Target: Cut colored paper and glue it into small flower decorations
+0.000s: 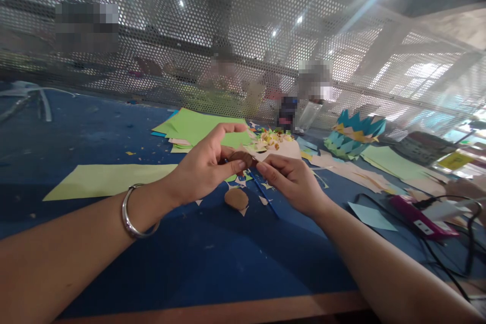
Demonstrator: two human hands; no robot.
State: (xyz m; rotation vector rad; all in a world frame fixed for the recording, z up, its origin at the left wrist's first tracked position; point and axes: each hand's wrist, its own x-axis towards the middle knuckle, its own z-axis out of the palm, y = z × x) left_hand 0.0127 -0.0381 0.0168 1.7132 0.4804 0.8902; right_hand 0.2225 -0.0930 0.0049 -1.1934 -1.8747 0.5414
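Observation:
Between thumb and fingers, my left hand [207, 164] pinches a small brown round disc [242, 159], with the index finger raised and bent above it. My right hand [290, 179] is closed in a pinch at the disc's right edge; whatever its fingertips hold is too small to make out. Below the hands, a second brown disc [236, 199] lies flat on the blue table [228, 253]. A thin blue stick [265, 196] lies slanted beside it among small pale paper scraps [265, 201].
Green sheets [201, 124] and a heap of coloured clippings [276, 138] lie behind my hands. A yellow-green strip [106, 180] is at left. Rightward are a zigzag paper crown [353, 134], a blue sheet [372, 216] and a purple power strip [421, 217] with cables. Perforated metal [152, 35] backs the table.

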